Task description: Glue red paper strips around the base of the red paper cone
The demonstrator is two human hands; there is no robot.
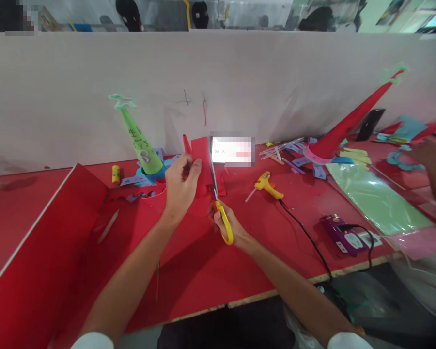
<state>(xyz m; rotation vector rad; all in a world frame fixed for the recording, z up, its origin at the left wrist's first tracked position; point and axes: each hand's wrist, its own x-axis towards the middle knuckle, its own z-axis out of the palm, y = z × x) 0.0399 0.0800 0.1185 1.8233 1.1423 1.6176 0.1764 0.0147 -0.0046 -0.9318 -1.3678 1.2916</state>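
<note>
Near the middle of the view, my left hand [183,182] pinches a red sheet [201,150] between thumb and fingers, holding it up above the table. My right hand [227,218] is closed on the yellow handles of a pair of scissors [223,220]. The metal blades point up and away, along the right edge of the red sheet. Whether the blades are closed on the sheet is too small to tell. Behind them stands a lit screen [232,150], partly blurred out. More red material lies just below the sheet.
A green cone [141,145] and yellow glue stick [115,174] stand left, behind a red board [47,257]. Rightward are a yellow glue gun [269,185] with a black cord, purple device [345,236], green sheets [378,198] and red cone [352,116]. Another person's hand [430,150] reaches in.
</note>
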